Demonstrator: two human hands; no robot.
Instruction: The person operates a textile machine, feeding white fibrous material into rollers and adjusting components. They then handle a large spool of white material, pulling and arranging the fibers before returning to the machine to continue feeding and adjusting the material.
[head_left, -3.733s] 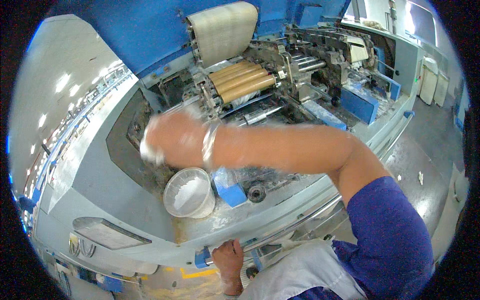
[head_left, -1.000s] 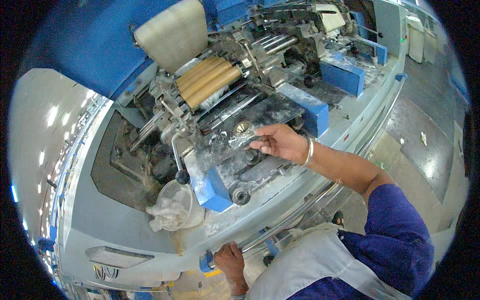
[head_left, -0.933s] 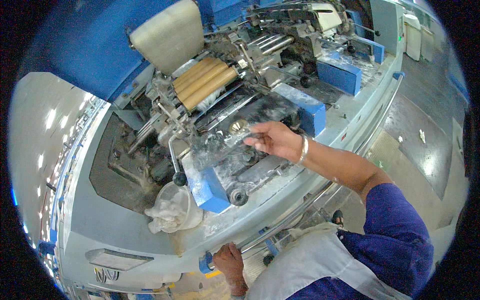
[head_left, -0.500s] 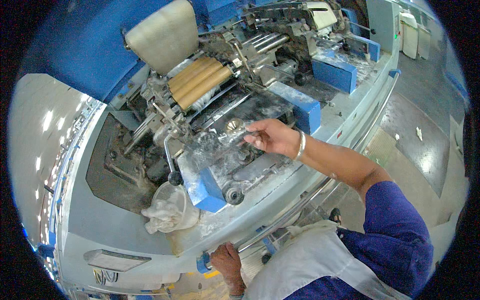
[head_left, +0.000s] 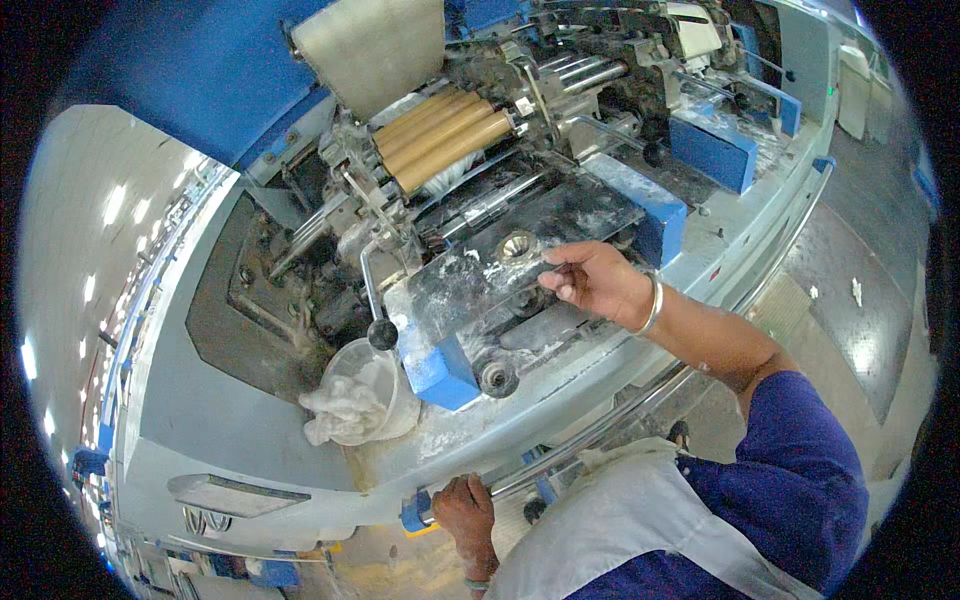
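Observation:
My right hand (head_left: 600, 286) reaches over the machine bed with thumb and fingers pinched at the near edge of a dark, dusty flat plate (head_left: 450, 290). A shiny round metal cup-shaped fitting (head_left: 516, 247) sits in the plate, just left of my fingertips. Powdery white residue is smeared over the plate. My left hand (head_left: 465, 510) is closed around the end of the metal rail (head_left: 580, 446) along the machine's front, beside its blue end bracket (head_left: 415, 511).
Behind the plate lie tan rollers (head_left: 445, 140) under a raised pale cover (head_left: 375, 50). Blue blocks (head_left: 440, 372) flank the plate. A lever with a black knob (head_left: 382, 334) stands at the left, above a translucent tub (head_left: 395, 405) holding crumpled white cloth (head_left: 345, 408).
The view has shifted, so the machine appears farther right. The dark plate, blurred before, now shows sharply and sits slightly lower with my right hand. My left hand stays on the rail.

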